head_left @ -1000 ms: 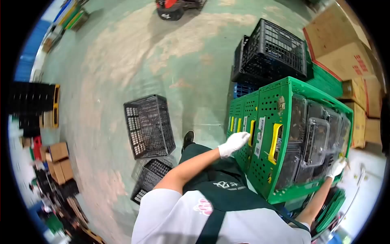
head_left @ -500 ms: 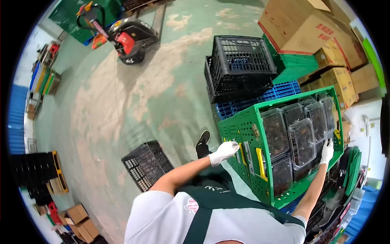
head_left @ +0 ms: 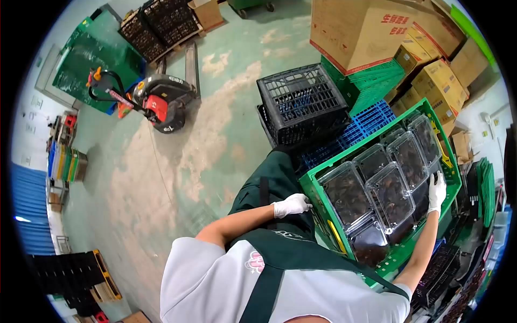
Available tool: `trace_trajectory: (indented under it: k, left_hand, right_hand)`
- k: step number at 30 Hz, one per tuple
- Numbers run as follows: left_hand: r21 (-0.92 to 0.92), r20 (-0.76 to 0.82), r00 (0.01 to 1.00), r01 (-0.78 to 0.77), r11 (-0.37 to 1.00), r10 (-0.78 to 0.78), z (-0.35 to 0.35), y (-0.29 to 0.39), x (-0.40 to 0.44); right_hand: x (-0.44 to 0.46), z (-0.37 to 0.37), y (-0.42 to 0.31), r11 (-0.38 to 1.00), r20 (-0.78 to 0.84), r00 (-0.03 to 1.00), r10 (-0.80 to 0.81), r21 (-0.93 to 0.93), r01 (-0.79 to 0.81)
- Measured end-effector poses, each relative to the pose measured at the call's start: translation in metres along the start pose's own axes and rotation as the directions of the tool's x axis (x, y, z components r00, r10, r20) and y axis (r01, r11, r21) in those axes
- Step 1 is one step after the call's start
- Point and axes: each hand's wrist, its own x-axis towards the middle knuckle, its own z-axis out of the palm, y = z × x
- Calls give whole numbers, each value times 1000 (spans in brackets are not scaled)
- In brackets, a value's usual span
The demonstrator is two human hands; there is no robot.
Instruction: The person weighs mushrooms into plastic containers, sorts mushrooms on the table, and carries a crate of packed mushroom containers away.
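Note:
A green crate (head_left: 308,180) stands before me, its top filled with several clear plastic clamshell boxes (head_left: 410,156) holding dark contents I cannot make out. One clamshell box (head_left: 390,196) lies on top of the others, slightly askew. My right hand (head_left: 437,192), in a white glove, reaches over the crate's right side, fingers apart and touching the boxes at that edge. My left hand (head_left: 292,205), also white-gloved, is beside the crate's left side in front of my dark green apron, its fingers curled with nothing visible in them.
Black crates (head_left: 304,102) are stacked beyond the green crate, near a blue pallet (head_left: 371,121). Large cardboard boxes (head_left: 366,32) stand on green crates at the back right. A pallet jack (head_left: 161,105) is parked on the floor at the upper left. Black baskets (head_left: 439,272) lie at lower right.
My body and view have shifted toward the crate. My left hand has drawn back lower beside its left side. My right hand stays at the boxes on the right edge.

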Motion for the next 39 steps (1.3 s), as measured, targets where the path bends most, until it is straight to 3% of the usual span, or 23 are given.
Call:
trace_trajectory:
  k: [3,5,6,7,8,9,10,13,15,17,18,19,21,23,25,26,27,28,29,33,37,39]
  left_hand:
    - [6,-35,999,41,999,-41,-17,14,-10]
    - [238,-9,997,78,968,-78,-33,29,-6]
    - [-38,62,992,110,993,-108,-40,49,-21]
    - [23,95,984,150,988,-152,-38,42,-12]
    - [191,13,997,-72,979,71,-26,13,4]
    - [381,-36,954,-263,886,298,-28,18,-1]
    - [439,22,987,-154,885,161,-33,24,-8]
    - [318,-42,999,-15,948,29,-42,40,-26]
    - [307,-119,990,104,946,-70,-49,43,-45]
    - [172,-433,902,79,982,3,-62,47,-57]
    - [144,-532,844,17,989,63,-67,56,-65]
    - [125,-630,767,-55,991,122,-71,69,-68]
    - [-179,-777,619,-400,899,120,-70,94,-63]
    - [-18,-781,501,-615,789,373,-75,111,-56]
    - [-68,-730,523,-696,715,440,-73,145,-59]
    - [-70,-704,515,-736,673,490,-69,146,-49]
    - [-71,-676,503,-772,632,539,-67,146,-41]
    - [-128,-629,580,-734,667,517,-66,150,-42]
    - [-181,-579,648,-694,696,496,-66,155,-43]
    - [-119,-538,687,-636,762,490,-67,158,-44]
    - [-201,-553,736,-574,794,392,-65,168,-48]
    - [-121,-530,707,-610,783,469,-69,162,-43]
  right_hand:
    - [-9,19,38,998,-68,996,-51,17,52]
    - [-19,24,50,988,-32,993,112,-100,-114]
    - [-21,25,52,992,-82,994,67,-100,-75]
    - [-21,22,48,994,-121,993,17,-106,-30]
    - [-20,-6,21,990,-36,994,106,-86,-109]
    - [-17,-12,19,991,-29,990,137,15,-137]
    - [-12,-8,22,984,-75,982,172,53,-169]
    - [7,-17,35,961,-299,927,226,221,-163]
    - [11,0,60,974,-435,871,228,100,-204]
    - [1,-9,73,945,-526,786,325,201,-257]
    - [-2,-15,79,891,-508,732,454,254,-376]
    - [-4,-15,84,877,-513,712,480,289,-383]
    - [0,-10,85,857,-454,727,515,264,-443]
    - [0,-19,77,854,-390,760,520,261,-450]
    - [-9,-28,76,682,-267,723,637,632,-368]
    - [-20,-16,99,373,-156,679,718,909,-186]
    - [-35,-8,110,49,35,571,820,990,-132]
    - [-63,32,172,179,103,671,734,924,-337]
    - [-97,44,180,92,201,627,753,910,-403]
    - [-253,68,112,-314,541,383,749,798,-514]
    - [-372,75,29,-534,722,212,658,647,-544]
    - [-413,75,-9,-608,775,151,613,585,-536]
